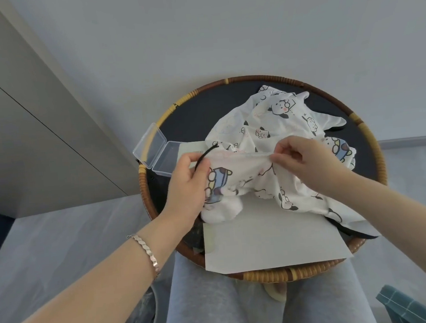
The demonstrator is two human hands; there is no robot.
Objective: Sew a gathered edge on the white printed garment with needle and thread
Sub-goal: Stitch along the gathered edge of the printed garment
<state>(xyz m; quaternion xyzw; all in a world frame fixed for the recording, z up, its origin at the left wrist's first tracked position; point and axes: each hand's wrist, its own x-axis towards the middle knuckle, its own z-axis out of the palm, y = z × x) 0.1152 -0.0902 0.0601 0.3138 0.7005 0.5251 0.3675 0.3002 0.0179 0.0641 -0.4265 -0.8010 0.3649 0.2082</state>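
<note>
Garment (267,127) edge was pinched by right hand (305,160), gripped with black cord (206,154) by left hand (186,186), needle indiscernible, clear box (153,145) beside left grip

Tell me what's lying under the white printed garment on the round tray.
Under the garment, a white paper sheet shows at the near edge and the dark tray beyond. Something black peeks out at the right; the rest of it is covered.

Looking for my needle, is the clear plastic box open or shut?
Open: the clear plastic box has its lid flipped back over the tray rim.
</note>
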